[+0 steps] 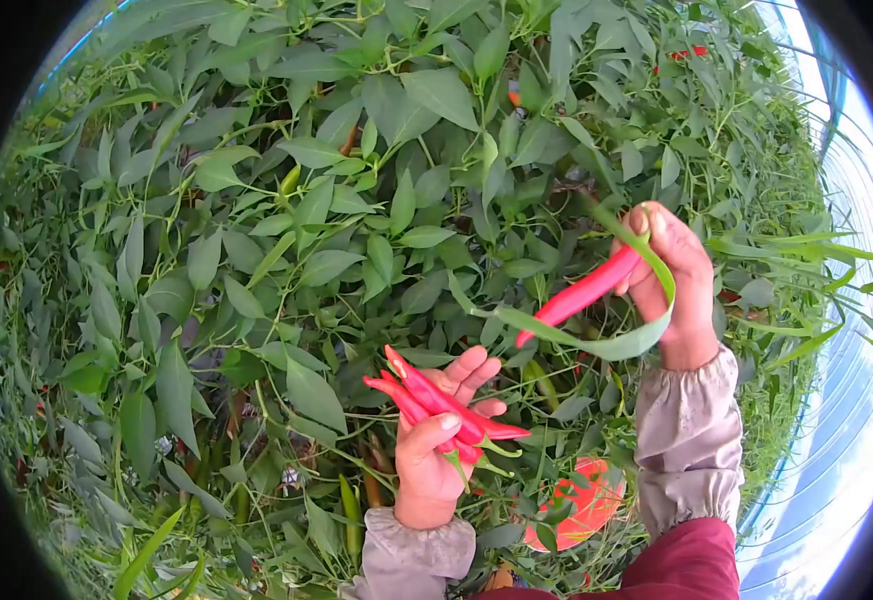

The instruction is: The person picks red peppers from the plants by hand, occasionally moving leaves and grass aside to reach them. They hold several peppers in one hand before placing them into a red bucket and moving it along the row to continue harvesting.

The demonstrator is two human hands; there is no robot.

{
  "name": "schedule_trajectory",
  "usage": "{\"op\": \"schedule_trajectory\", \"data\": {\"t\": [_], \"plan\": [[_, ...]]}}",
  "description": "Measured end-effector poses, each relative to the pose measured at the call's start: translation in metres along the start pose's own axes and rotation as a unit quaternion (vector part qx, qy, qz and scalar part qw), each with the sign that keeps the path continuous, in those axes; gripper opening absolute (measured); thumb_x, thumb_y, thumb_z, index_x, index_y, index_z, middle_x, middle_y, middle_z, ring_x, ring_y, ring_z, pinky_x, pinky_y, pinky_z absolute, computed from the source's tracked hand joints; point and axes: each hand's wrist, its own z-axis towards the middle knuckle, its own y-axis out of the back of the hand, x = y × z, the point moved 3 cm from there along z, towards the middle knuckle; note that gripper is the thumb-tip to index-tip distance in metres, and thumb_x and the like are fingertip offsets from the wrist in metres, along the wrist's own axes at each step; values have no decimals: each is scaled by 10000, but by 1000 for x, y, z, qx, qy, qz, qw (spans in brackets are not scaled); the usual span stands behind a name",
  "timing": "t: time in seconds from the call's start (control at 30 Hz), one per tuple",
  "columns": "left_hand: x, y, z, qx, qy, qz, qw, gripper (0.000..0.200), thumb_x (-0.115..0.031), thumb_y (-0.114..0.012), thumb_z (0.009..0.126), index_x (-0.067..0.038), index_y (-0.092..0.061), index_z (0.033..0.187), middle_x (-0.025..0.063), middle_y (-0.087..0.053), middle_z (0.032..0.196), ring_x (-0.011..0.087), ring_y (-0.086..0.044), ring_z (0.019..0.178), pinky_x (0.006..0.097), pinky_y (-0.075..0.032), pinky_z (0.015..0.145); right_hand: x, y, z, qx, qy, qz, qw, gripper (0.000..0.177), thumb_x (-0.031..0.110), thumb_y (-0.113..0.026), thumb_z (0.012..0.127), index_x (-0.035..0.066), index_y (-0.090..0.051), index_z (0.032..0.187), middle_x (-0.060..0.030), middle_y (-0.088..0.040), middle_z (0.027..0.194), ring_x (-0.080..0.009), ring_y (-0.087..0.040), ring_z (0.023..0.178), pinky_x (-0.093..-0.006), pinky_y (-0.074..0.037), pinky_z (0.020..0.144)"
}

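My left hand (436,440), low in the middle of the head view, holds several red chili peppers (439,402) across its palm, the thumb pressing on them and the other fingers partly spread. Their green stems point down and to the right. Up and to the right, my right hand (656,255) pinches a single red pepper (581,297) near its stem end, its tip pointing down to the left. A long green leaf blade (636,340) curls around that hand and passes below the pepper.
Dense green pepper plants (326,200) fill most of the view. Green peppers (351,515) hang at the lower left of centre. An orange-red object (581,505) lies partly behind leaves between my forearms. Translucent sheeting (836,400) curves along the right side.
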Motion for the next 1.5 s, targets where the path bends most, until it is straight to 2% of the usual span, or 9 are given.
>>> {"op": "schedule_trajectory", "data": {"t": [0.3,0.57,0.7,0.93,1.03,1.13,1.27,1.43,1.5], "plan": [[-14,10,1,-71,-126,-95,985,211,-81,-584,802,-109,-521,1001,67,-555,978,254,-568,980,491,-434,1009,-48,-77,-42,237,-81,-374,893,118,74,-656,863,1,-644,955,-93,-654,830,-182,-639,767,-313,-503,719],[-3,22,-3,-148,-76,-95,981,208,-30,-563,816,-90,-514,1010,74,-549,956,251,-560,908,471,-457,931,-32,-116,153,182,260,-503,804,289,77,-518,876,-25,-616,1128,-177,-677,940,-301,-665,844,-340,-532,771],[-2,19,-4,-154,-63,-80,983,177,-59,-567,817,-91,-537,989,76,-558,945,253,-547,906,458,-453,913,20,-115,199,171,128,-477,853,629,-5,-533,820,-51,-348,1420,-196,-449,1423,-303,-377,1355,-323,-315,1092],[4,18,2,-157,-51,-107,980,187,-16,-547,812,-49,-505,991,86,-560,950,258,-567,912,476,-461,922,10,-80,174,131,235,-512,816,782,-78,-505,803,-17,-142,1493,-269,-322,1481,-345,-345,1375,-345,-315,1100],[4,17,5,-165,-55,-106,979,186,-11,-552,808,-48,-508,984,82,-569,944,260,-574,906,482,-461,921,7,-70,166,-7,260,-603,754,713,-76,-501,804,-43,-227,1461,-279,-389,1434,-335,-413,1332,-337,-355,1071],[2,18,9,-182,-55,-109,976,191,-14,-568,804,-55,-516,984,76,-582,932,265,-591,885,492,-465,917,9,-82,158,-114,274,-822,485,313,40,-504,862,-23,-583,1159,-221,-675,974,-304,-676,887,-399,-542,766],[-2,14,14,-188,-55,-102,975,198,-35,-568,797,-74,-511,983,84,-572,933,271,-573,895,483,-448,911,3,-110,181,-72,259,-912,310,159,107,-620,772,23,-694,886,-120,-683,709,-264,-697,683,-408,-557,583],[-8,13,18,-201,-56,-100,973,207,-27,-565,798,-76,-503,989,84,-570,934,272,-573,893,484,-451,904,-5,-101,232,7,179,-952,249,155,152,-630,805,21,-686,746,-168,-673,737,-337,-687,733,-388,-561,652],[-12,13,19,-202,-57,-109,972,204,-27,-565,800,-74,-501,988,83,-569,933,270,-573,891,482,-453,902,2,-78,251,7,94,-935,341,279,253,-702,783,-25,-676,785,-199,-678,798,-359,-681,796,-414,-549,712]]}}
